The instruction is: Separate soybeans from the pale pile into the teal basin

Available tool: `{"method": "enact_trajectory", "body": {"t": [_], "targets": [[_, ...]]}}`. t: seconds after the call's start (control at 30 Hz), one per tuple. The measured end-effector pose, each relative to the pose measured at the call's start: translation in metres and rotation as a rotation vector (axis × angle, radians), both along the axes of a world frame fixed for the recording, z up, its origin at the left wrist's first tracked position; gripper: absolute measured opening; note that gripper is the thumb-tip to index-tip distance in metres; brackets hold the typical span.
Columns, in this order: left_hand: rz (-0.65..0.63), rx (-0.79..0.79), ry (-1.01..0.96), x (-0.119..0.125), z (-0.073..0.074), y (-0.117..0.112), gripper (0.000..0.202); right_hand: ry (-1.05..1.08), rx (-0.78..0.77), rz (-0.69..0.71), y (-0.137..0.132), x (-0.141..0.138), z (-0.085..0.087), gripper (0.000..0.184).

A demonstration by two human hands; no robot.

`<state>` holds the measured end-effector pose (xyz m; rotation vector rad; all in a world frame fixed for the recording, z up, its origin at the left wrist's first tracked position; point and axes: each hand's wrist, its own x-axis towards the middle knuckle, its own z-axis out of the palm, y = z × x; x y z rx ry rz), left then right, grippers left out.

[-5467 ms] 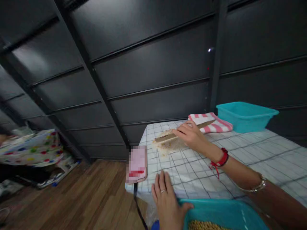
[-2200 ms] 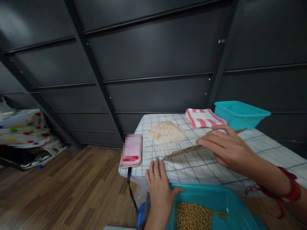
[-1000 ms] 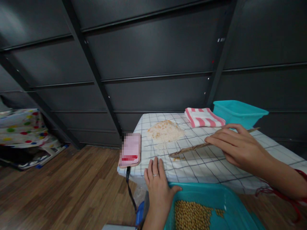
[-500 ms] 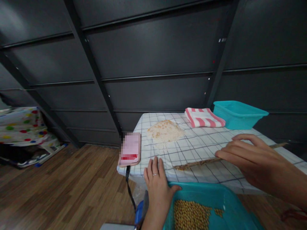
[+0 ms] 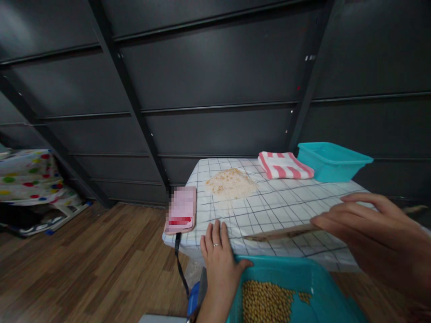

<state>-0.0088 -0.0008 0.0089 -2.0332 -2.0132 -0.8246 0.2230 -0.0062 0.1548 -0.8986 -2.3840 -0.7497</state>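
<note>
My left hand (image 5: 218,262) lies with fingers spread on the checked tablecloth at the table's near edge, a ring on one finger. Its thumb rests on the rim of a teal plastic basin (image 5: 313,264), which holds yellow-brown soybeans (image 5: 267,300). On the right, my right hand (image 5: 373,226), slightly blurred, is closed on a long, thin, brown straw-like strip (image 5: 283,232). The strip's left end lies low along the cloth, near the basin's far rim; its other end juts out past the hand. A pale heap of rice-like grains with yellow bits (image 5: 232,184) lies farther back on the cloth.
A folded pink-and-white striped towel (image 5: 286,165) and a turquoise plastic tub (image 5: 333,161) stand at the back right of the table. A pink phone (image 5: 182,208) with a black strap sits at the left corner. Behind rises a dark panelled wall (image 5: 215,67).
My right hand has moved a little to the right, with its grip on the brown strip kept. My left hand stays on the table edge and basin rim.
</note>
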Motion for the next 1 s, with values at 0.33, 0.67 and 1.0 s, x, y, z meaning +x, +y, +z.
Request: {"method": "enact_trajectory", "body": {"t": [0.33, 0.67, 1.0], "targets": [[-0.006, 0.047, -0.001, -0.001, -0.006, 0.001, 0.092, -0.148, 0.192, 0.098, 0.043, -0.042, -0.009, 0.031], [0.002, 0.028, 0.003, 0.001, -0.004, 0.0, 0.094, -0.099, 0.31, -0.029, 0.084, -0.039, 0.002, 0.032], [0.0, 0.015, -0.041, 0.001, -0.004, 0.0, 0.089, -0.16, 0.248, -0.01, 0.077, -0.031, -0.003, 0.035]]}}
